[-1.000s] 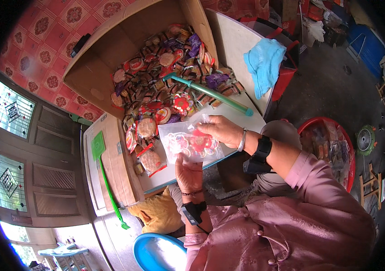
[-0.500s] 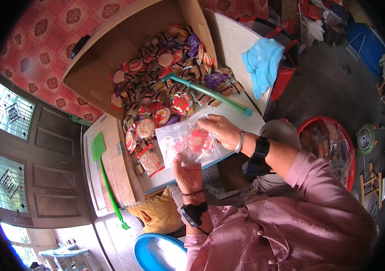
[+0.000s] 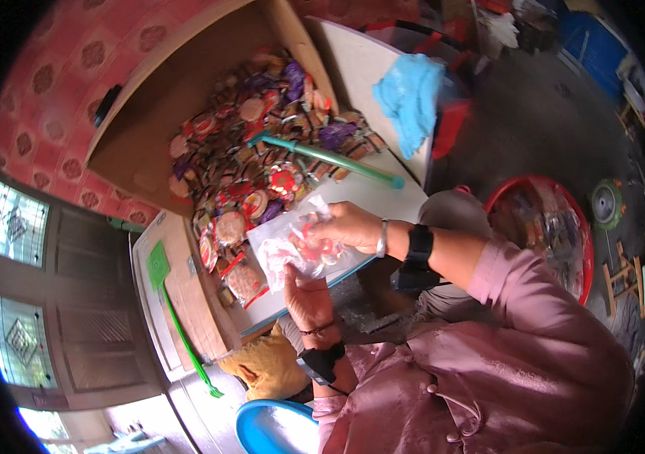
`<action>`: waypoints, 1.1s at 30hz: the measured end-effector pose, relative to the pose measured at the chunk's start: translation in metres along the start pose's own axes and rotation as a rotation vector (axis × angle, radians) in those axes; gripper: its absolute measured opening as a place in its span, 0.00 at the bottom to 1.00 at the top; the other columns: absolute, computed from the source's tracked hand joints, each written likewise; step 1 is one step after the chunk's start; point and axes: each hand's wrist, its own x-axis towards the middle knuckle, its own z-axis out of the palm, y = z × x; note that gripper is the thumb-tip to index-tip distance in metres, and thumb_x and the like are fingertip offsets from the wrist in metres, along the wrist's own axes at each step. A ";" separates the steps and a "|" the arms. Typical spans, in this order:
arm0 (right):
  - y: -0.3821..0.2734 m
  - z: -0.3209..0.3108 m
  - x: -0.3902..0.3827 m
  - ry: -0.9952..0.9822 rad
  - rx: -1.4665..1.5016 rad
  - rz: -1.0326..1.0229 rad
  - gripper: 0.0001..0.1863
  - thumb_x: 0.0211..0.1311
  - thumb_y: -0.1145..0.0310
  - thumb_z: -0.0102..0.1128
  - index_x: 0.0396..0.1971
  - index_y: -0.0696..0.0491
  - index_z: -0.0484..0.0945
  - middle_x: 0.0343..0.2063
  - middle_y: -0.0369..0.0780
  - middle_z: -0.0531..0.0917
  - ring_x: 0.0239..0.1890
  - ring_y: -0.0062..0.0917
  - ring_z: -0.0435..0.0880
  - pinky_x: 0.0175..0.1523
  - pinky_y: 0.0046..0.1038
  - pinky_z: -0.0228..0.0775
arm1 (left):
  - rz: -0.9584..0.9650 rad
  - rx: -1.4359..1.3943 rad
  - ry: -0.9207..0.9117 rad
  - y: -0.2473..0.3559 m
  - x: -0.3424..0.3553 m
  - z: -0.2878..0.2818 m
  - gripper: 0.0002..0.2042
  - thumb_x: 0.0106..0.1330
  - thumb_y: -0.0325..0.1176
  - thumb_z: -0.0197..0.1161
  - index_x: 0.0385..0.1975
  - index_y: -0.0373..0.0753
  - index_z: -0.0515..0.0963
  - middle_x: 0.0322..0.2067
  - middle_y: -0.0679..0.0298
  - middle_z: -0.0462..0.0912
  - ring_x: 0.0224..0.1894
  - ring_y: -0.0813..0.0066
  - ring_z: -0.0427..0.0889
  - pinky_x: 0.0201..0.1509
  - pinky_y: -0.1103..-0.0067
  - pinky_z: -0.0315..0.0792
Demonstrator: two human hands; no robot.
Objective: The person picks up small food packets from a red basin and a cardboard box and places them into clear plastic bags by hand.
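Observation:
Both of my hands hold a clear plastic bag [image 3: 268, 253] with red and pale wrapped pieces inside, over the table's near edge. At its lower edge, my left hand [image 3: 306, 301] pinches the plastic with the thumb up in front. My right hand [image 3: 351, 228] is closed on the upper right side of the bag, its fingers partly hiding the contents. Just left of the bag lies a clear packet [image 3: 244, 281] with a pinkish round filling and red edging. Beyond it spreads a heap of small wrapped snacks [image 3: 250, 163], among them a red flower-shaped pack [image 3: 283, 180].
A cardboard box [image 3: 129, 147] lies on its side behind the heap. A green tube-shaped pump [image 3: 338, 161] rests across the snacks. A green fly swatter [image 3: 175, 314], blue cloth [image 3: 409, 98], red basin [image 3: 584, 250] with packets, blue basin [image 3: 250, 431] and yellow cushion [image 3: 266, 367] surround me.
My right hand has shifted inward over the bag, and the plastic is now more crumpled and tilted. The whole view has swung slightly; motion blurs the surroundings.

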 end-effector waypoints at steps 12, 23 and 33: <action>-0.004 -0.004 0.003 0.080 -0.096 -0.032 0.12 0.49 0.71 0.68 0.34 0.59 0.81 0.25 0.40 0.85 0.28 0.22 0.85 0.32 0.26 0.77 | 0.042 0.164 -0.233 0.004 0.013 -0.002 0.23 0.68 0.38 0.57 0.56 0.29 0.66 0.52 0.52 0.76 0.54 0.64 0.76 0.60 0.72 0.70; -0.095 -0.069 -0.110 0.203 0.035 -0.438 0.10 0.60 0.66 0.64 0.37 0.55 0.80 0.31 0.33 0.82 0.33 0.14 0.79 0.39 0.20 0.73 | -0.120 0.253 -0.273 0.015 0.013 -0.022 0.15 0.69 0.34 0.46 0.49 0.36 0.75 0.42 0.60 0.82 0.42 0.63 0.79 0.44 0.72 0.73; -0.112 -0.190 -0.333 0.678 0.029 -0.610 0.16 0.63 0.66 0.58 0.47 0.59 0.78 0.44 0.41 0.83 0.42 0.21 0.82 0.47 0.23 0.75 | 0.316 1.781 -0.372 0.041 -0.005 -0.103 0.21 0.72 0.38 0.40 0.60 0.37 0.66 0.51 0.57 0.75 0.48 0.64 0.76 0.45 0.70 0.70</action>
